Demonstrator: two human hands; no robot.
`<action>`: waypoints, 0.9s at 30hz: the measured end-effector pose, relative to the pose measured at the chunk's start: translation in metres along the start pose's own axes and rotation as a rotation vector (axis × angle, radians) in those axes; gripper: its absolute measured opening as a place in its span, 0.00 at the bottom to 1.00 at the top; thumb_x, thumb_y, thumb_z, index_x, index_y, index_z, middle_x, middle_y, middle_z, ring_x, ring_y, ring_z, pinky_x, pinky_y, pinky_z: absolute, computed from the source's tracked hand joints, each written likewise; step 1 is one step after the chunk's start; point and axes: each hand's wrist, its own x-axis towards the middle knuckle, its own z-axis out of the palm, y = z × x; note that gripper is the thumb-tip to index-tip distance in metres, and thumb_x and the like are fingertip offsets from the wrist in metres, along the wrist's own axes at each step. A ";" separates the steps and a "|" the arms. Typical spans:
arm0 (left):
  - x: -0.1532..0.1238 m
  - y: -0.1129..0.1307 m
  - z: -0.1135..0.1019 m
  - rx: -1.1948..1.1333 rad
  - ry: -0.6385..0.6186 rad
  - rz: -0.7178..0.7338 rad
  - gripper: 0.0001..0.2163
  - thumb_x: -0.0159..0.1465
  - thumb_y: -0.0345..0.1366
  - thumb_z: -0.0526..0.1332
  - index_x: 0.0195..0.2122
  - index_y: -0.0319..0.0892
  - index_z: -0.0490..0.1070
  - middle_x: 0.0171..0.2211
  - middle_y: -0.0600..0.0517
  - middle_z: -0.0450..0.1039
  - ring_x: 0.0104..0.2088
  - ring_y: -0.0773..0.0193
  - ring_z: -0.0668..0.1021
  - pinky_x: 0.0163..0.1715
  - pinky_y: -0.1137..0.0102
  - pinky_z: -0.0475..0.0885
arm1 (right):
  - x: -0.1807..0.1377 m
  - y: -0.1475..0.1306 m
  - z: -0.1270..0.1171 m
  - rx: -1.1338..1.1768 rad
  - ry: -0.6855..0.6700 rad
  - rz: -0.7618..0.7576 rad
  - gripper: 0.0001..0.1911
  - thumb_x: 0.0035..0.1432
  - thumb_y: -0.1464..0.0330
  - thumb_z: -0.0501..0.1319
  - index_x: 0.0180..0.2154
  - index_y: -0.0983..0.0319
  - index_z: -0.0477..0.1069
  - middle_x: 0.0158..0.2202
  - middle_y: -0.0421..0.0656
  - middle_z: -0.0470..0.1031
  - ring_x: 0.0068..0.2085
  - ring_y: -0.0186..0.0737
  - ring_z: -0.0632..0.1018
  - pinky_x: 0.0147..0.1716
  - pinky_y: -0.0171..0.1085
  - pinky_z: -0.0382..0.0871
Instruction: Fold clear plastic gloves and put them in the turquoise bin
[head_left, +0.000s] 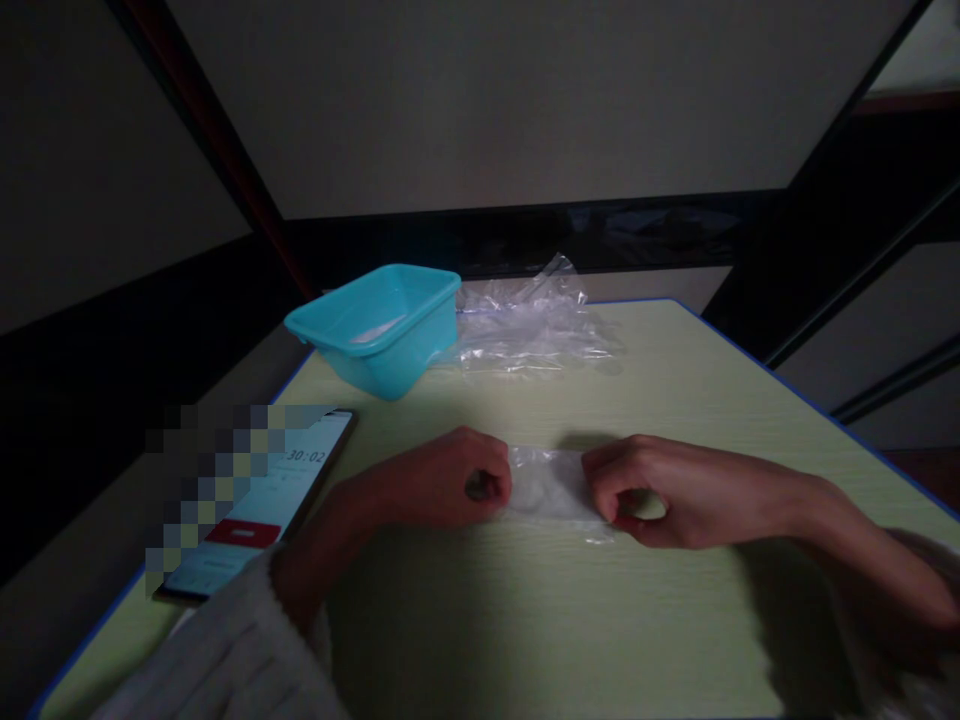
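A small clear plastic bag [551, 487] lies stretched just over the table between my two hands. My left hand [457, 480] is closed with curled fingers on the bag's left end. At the other end, my right hand [645, 490] pinches the bag, thumb and fingers making a loop. A loose corner of the plastic sticks out below the right fingertips. The fingertips themselves are partly hidden behind the curled knuckles.
A turquoise plastic basin [405, 350] with something whitish inside stands at the back left. Beside it lies a heap of clear plastic bags [532, 325]. A phone [277, 510] with a lit screen rests by the left edge of the pale table [555, 620]. Cabinet panels rise behind.
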 end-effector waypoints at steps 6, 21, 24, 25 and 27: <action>-0.003 0.002 -0.001 0.029 -0.023 -0.021 0.05 0.47 0.21 0.62 0.23 0.36 0.72 0.25 0.55 0.68 0.26 0.70 0.71 0.28 0.77 0.63 | 0.000 -0.002 0.000 0.071 -0.031 -0.026 0.10 0.42 0.84 0.56 0.25 0.65 0.70 0.25 0.39 0.67 0.25 0.29 0.67 0.24 0.29 0.59; 0.006 -0.011 -0.001 -0.204 0.387 -0.301 0.06 0.57 0.28 0.53 0.30 0.36 0.70 0.25 0.54 0.70 0.26 0.68 0.72 0.26 0.75 0.65 | 0.020 0.003 0.022 -0.029 0.277 0.019 0.09 0.54 0.68 0.61 0.27 0.62 0.61 0.29 0.39 0.63 0.29 0.33 0.67 0.26 0.32 0.58; 0.008 -0.017 0.005 -0.231 0.348 -0.321 0.06 0.57 0.27 0.52 0.29 0.36 0.69 0.23 0.55 0.69 0.25 0.69 0.72 0.26 0.75 0.65 | 0.022 0.007 0.025 -0.021 0.251 0.014 0.11 0.52 0.66 0.63 0.28 0.62 0.61 0.30 0.39 0.62 0.31 0.34 0.67 0.28 0.32 0.59; 0.009 -0.019 0.005 -0.215 0.355 -0.339 0.06 0.57 0.27 0.52 0.28 0.36 0.69 0.22 0.55 0.69 0.25 0.69 0.72 0.26 0.75 0.65 | 0.022 0.008 0.025 -0.015 0.244 0.012 0.12 0.52 0.66 0.64 0.28 0.62 0.61 0.30 0.39 0.62 0.32 0.35 0.67 0.28 0.32 0.59; 0.010 -0.022 0.005 -0.173 0.394 -0.381 0.06 0.56 0.26 0.53 0.27 0.36 0.68 0.21 0.55 0.69 0.24 0.69 0.71 0.25 0.76 0.65 | 0.023 0.010 0.025 -0.003 0.232 0.017 0.13 0.51 0.65 0.64 0.29 0.62 0.61 0.31 0.39 0.62 0.32 0.35 0.67 0.30 0.32 0.60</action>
